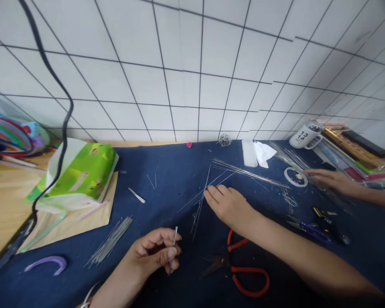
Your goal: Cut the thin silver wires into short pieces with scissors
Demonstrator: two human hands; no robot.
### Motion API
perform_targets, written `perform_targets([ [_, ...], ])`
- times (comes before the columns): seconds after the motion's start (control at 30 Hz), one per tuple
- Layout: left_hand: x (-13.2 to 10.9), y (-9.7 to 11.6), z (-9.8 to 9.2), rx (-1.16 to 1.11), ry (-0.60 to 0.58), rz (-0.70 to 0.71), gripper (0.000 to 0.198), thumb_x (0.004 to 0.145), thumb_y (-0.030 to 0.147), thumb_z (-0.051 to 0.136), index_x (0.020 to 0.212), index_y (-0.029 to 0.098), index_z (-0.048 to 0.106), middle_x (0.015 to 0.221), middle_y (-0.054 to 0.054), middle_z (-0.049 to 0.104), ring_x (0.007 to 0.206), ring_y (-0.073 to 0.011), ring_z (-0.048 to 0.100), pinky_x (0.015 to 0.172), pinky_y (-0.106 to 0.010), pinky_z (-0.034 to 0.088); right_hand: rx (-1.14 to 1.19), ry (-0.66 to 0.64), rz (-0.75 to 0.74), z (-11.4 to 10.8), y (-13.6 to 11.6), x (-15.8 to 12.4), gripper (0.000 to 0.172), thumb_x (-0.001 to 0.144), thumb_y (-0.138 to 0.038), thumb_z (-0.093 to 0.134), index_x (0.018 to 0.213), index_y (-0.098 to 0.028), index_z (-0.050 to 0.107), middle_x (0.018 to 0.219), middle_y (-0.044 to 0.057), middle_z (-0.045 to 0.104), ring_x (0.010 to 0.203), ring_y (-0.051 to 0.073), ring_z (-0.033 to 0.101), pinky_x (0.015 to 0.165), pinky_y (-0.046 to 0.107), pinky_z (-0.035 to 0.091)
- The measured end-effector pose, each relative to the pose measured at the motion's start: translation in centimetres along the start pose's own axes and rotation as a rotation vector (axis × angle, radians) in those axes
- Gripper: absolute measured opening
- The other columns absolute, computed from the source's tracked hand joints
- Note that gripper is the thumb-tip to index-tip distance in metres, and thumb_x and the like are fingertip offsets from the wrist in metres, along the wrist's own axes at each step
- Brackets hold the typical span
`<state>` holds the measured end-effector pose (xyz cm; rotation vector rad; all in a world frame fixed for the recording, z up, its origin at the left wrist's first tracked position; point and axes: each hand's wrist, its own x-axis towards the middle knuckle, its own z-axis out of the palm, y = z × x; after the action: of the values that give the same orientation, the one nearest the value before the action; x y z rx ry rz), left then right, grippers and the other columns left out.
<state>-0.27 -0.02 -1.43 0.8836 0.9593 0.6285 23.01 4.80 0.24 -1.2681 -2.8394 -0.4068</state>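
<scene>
My left hand (pixel 158 252) is closed, pinching a short, thin metal rod (pixel 175 235) nearly upright between thumb and fingers. Farther forward, my right hand (pixel 229 205) has its fingertips pressed together at some loose thin metal wires (pixel 198 211) on the dark blue cloth. Several wires cross and fan out from under those fingertips. Below my right forearm lie scissors (pixel 250 270) with red handles, their blades pointing left. A bundle of cut wires (pixel 111 240) rests left of my left hand, and a smaller bundle (pixel 136 195) sits beyond it.
Another person's hand (pixel 333 180) reaches in from the right near a white ring-shaped spool (pixel 295 177). Long wires (pixel 250 172) lie behind my right hand. Purple scissors (pixel 311 229), a white mug (pixel 306 134), a green tissue pack (pixel 83 173) and a purple curved piece (pixel 48 262) surround the area.
</scene>
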Motion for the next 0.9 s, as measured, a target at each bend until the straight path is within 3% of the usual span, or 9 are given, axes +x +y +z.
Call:
perform_targets([
  [0.07,0.1,0.0,0.0,0.002,0.009,-0.007,0.019,0.072,0.024,0.063,0.088,0.016,0.057,0.069,0.000,0.058,0.057,-0.0108,0.054,0.054,-0.023,0.042,-0.056,0.018,-0.024,1.1,0.6,1.2,0.038,0.084,-0.003,0.033,0.121,-0.008,0.040,0.123,0.017,0.043,0.093,0.023,0.044,0.064,0.033,0.037],
  [0.13,0.1,-0.1,0.0,0.004,0.019,-0.012,0.019,0.072,0.024,0.063,0.088,0.016,0.057,0.068,0.000,0.057,0.057,-0.0107,0.054,0.054,-0.023,0.042,-0.084,0.012,-0.044,2.0,1.0,2.3,0.036,0.084,-0.004,0.034,0.119,-0.007,0.041,0.121,0.017,0.044,0.091,0.023,0.044,0.063,0.033,0.036],
  [0.27,0.1,-0.1,0.1,0.017,0.029,-0.020,0.019,0.072,0.025,0.063,0.088,0.017,0.059,0.066,0.000,0.058,0.058,-0.0110,0.054,0.055,-0.023,0.041,-0.081,-0.013,-0.123,3.1,1.6,3.5,0.026,0.085,-0.003,0.032,0.100,-0.007,0.054,0.091,0.013,0.057,0.082,0.020,0.045,0.061,0.032,0.033],
  [0.4,0.1,0.1,0.3,0.014,0.032,-0.023,0.019,0.071,0.025,0.064,0.087,0.016,0.060,0.066,0.000,0.057,0.057,-0.0114,0.053,0.055,-0.023,0.041,-0.039,0.005,-0.159,3.6,2.3,3.7,0.024,0.085,-0.005,0.033,0.084,-0.010,0.056,0.075,0.009,0.055,0.076,0.019,0.043,0.062,0.032,0.029],
  [0.57,0.1,0.2,0.2,-0.009,0.007,-0.013,0.016,0.072,0.024,0.063,0.085,0.015,0.059,0.069,-0.001,0.059,0.058,-0.0119,0.054,0.056,-0.024,0.041,-0.035,0.083,-0.202,3.4,2.7,3.2,0.026,0.086,-0.006,0.032,0.078,-0.012,0.056,0.072,0.007,0.054,0.074,0.017,0.042,0.062,0.032,0.027],
  [0.73,0.0,-0.1,-0.4,-0.011,0.022,0.084,0.013,0.077,0.021,0.058,0.089,0.017,0.058,0.073,-0.001,0.060,0.058,-0.0102,0.053,0.057,-0.023,0.042,-0.062,0.214,-0.254,2.5,2.5,2.6,0.023,0.087,-0.008,0.034,0.093,-0.011,0.056,0.084,0.009,0.057,0.079,0.018,0.045,0.064,0.032,0.031],
  [0.83,-0.2,0.2,-0.5,-0.024,0.063,0.107,0.014,0.077,0.020,0.058,0.090,0.018,0.057,0.095,-0.005,0.061,0.058,-0.0080,0.053,0.058,-0.024,0.043,-0.072,0.295,-0.331,1.5,1.7,2.2,0.023,0.087,-0.011,0.036,0.100,-0.011,0.055,0.093,0.010,0.058,0.086,0.019,0.047,0.065,0.032,0.033],
  [0.9,-0.3,0.5,-0.3,-0.031,0.046,0.096,0.012,0.075,0.020,0.059,0.087,0.018,0.058,0.116,-0.008,0.052,0.056,-0.0063,0.054,0.057,-0.024,0.044,-0.072,0.338,-0.385,0.6,0.9,1.9,0.024,0.087,-0.013,0.038,0.103,-0.011,0.054,0.097,0.010,0.058,0.088,0.019,0.047,0.065,0.032,0.035],
])
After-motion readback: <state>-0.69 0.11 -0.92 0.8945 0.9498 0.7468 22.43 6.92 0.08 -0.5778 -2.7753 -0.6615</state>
